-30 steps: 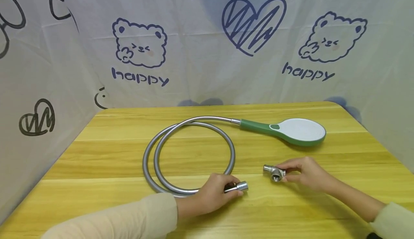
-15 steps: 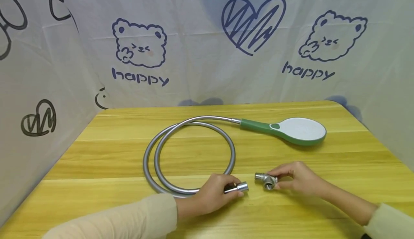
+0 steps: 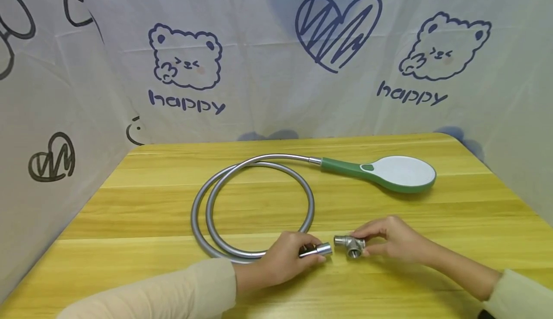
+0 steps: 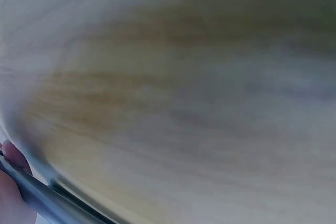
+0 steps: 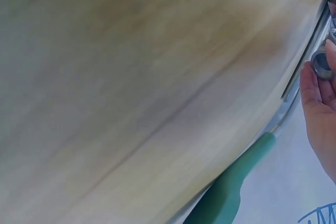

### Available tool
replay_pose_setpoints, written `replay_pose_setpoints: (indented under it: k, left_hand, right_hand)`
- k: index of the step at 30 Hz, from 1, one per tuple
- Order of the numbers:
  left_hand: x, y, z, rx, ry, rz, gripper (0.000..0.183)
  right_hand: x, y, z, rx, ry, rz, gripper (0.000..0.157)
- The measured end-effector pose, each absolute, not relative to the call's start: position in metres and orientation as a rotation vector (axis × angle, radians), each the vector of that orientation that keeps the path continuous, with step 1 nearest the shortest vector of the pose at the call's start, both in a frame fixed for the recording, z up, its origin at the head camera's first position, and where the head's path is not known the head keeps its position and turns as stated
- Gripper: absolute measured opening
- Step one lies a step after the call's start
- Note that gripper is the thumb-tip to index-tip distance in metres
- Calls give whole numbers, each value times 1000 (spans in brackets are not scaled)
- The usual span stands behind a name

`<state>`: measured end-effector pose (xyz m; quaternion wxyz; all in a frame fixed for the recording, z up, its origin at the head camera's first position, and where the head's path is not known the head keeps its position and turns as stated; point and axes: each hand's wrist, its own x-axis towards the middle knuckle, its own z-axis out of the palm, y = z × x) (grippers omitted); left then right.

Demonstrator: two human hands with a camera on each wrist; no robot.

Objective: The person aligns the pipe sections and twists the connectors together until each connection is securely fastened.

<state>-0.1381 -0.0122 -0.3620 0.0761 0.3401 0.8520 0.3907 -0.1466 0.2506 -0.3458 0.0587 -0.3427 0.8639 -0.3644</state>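
Observation:
My left hand grips the free end of a grey shower hose, its chrome connector nut poking out past the fingertips toward the right. In the left wrist view only a bit of the hose and fingers shows at the lower left. Between thumb and fingers, my right hand pinches a metal tee fitting. One narrow end of the tee points left, a small gap away from the nut; a round opening faces the front. The right wrist view catches the tee's threaded end at its right edge.
Behind the hands lies a green and white shower head, joined to the coiled hose. All of it rests on a wood-grain table. A white cloth with printed drawings hangs behind and at both sides.
My right hand has moved left and slightly nearer the front with the tee fitting, closing much of the gap to the nut. The left hand and hose stay put.

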Motion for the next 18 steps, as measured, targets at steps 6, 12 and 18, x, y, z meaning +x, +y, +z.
replay_pose_setpoints:
  k: [6,12,18]
  left_hand:
    - [-138,-12,-361,1030,2539,1189,20]
    - [-138,-13,-362,1040,2524,1210,20]
    - [-138,-13,-360,1037,2512,1212,20]
  right_hand:
    - [-146,249,-344,-1075,2568,-1120,30]
    - [-146,247,-343,-1099,2490,-1160,28]
    - [-146,245,-341,-1109,2410,-1188,30]
